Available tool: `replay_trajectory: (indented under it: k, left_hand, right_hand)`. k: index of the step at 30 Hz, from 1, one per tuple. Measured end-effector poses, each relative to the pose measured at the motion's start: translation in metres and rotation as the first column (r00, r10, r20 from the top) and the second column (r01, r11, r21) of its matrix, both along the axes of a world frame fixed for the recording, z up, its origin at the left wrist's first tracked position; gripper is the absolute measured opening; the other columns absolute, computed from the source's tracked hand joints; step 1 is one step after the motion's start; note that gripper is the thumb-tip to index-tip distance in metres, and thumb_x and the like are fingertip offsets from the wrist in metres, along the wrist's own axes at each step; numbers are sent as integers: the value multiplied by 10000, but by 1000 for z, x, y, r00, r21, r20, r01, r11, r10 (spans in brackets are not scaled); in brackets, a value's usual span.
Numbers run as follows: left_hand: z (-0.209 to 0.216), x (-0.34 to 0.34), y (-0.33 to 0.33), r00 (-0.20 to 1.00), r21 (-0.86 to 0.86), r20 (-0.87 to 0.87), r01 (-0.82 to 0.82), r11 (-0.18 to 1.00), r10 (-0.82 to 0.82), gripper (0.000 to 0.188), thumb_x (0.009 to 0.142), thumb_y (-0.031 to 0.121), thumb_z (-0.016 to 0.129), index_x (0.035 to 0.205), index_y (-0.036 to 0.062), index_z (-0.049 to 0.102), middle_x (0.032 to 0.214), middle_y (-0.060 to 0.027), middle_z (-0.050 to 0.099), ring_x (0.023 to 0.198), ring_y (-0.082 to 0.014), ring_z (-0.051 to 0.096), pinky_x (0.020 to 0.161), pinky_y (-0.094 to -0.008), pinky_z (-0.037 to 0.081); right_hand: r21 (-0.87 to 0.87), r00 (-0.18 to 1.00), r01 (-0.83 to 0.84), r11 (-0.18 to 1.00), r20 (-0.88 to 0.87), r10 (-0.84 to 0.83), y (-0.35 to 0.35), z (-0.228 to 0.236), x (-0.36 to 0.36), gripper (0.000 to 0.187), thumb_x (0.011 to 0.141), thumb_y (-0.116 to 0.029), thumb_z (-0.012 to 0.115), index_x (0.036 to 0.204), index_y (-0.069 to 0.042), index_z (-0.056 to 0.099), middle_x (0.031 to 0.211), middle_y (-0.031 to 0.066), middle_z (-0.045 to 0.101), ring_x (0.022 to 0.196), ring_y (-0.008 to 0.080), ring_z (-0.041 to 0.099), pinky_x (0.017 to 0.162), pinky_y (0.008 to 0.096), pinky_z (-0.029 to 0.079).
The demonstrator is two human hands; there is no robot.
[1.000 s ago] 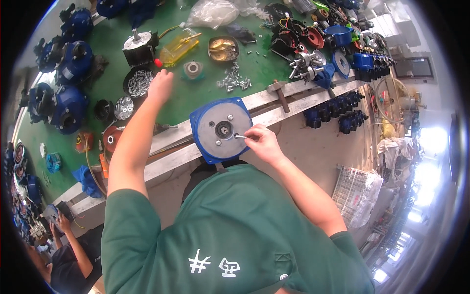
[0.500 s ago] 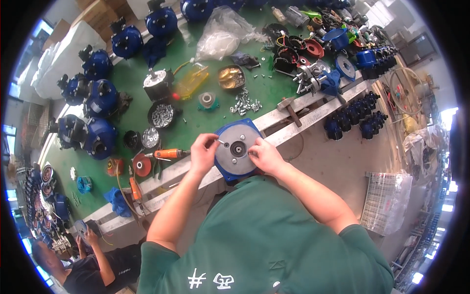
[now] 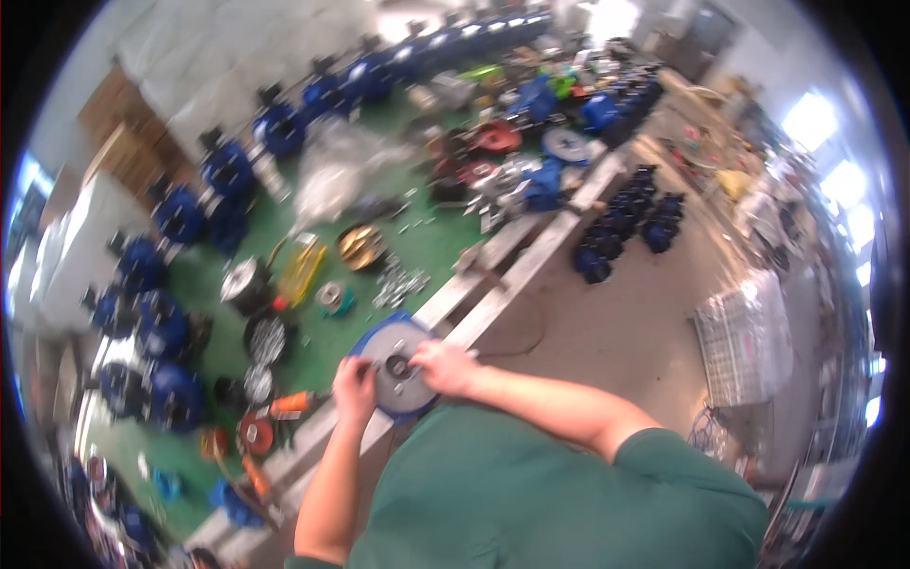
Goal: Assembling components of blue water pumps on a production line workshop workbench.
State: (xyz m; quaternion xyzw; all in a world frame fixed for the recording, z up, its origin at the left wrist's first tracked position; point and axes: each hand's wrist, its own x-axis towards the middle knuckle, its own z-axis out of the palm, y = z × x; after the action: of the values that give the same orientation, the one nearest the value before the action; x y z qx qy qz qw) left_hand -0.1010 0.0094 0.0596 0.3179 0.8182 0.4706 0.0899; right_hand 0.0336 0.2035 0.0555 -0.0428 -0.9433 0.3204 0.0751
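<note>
A round flange [image 3: 387, 344] with a flat grey face and a blue rim lies at the near edge of the workbench, a dark bearing hole at its centre. On its left side my left hand [image 3: 354, 387] is closed in a pinch over the face, on a small screw that is blurred now. My right hand [image 3: 445, 368] rests at the right of the central hole, fingers pinched together; what they hold, if anything, is hidden. Beyond the flange lie a heap of loose bolts [image 3: 400, 284], a bowl of brass-coloured parts [image 3: 361, 247] and a teal-based fitting [image 3: 334, 298].
An orange power tool [image 3: 292, 404] and a bowl of screws [image 3: 265, 339] are to the left. A hammer [image 3: 482, 268] lies on the bench's pale edge beam. Blue motor housings [image 3: 178, 214] line the far left. Wire crates [image 3: 747, 337] stand on the floor at right.
The head view has swung, so bench, flange and hands appear lower and further left, with motion blur. Both hands remain at the flange's face. The co-worker at lower left has left the view.
</note>
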Motion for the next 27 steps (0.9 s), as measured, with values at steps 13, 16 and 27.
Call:
replay_trajectory:
  k: [13, 16, 27]
  left_hand:
    - [-34, -11, -3, 980, 4, -172, 103, 995, -101, 129, 739, -104, 682, 796, -35, 590, 979, -123, 527, 797, -252, 591, 695, -340, 500]
    - [15, 4, 4, 994, -205, -101, 19, 978, -40, 322, 866, 320, 769, 983, 27, 702, 1094, -264, 605, 911, -428, 625, 833, -489, 522]
    - [2, 4, 3, 993, -154, -114, -55, 987, 38, 275, 810, 224, 803, 931, -6, 715, 999, -216, 621, 891, -411, 610, 822, -476, 506]
  right_hand:
    - [-81, 996, -1, 997, -88, -6, -14, -11, -4, 119, 798, -74, 624, 916, -62, 633, 979, 110, 609, 995, 333, 601, 822, 435, 530]
    - [-69, 990, 29, 997, -139, -38, -12, -21, -6, 94, 796, -73, 623, 890, -63, 627, 970, 109, 608, 982, 334, 602, 811, 438, 528]
    - [-112, 986, 6, 994, -164, -25, -12, -20, -8, 161, 782, -57, 633, 943, -58, 622, 992, 136, 581, 984, 359, 603, 798, 462, 523]
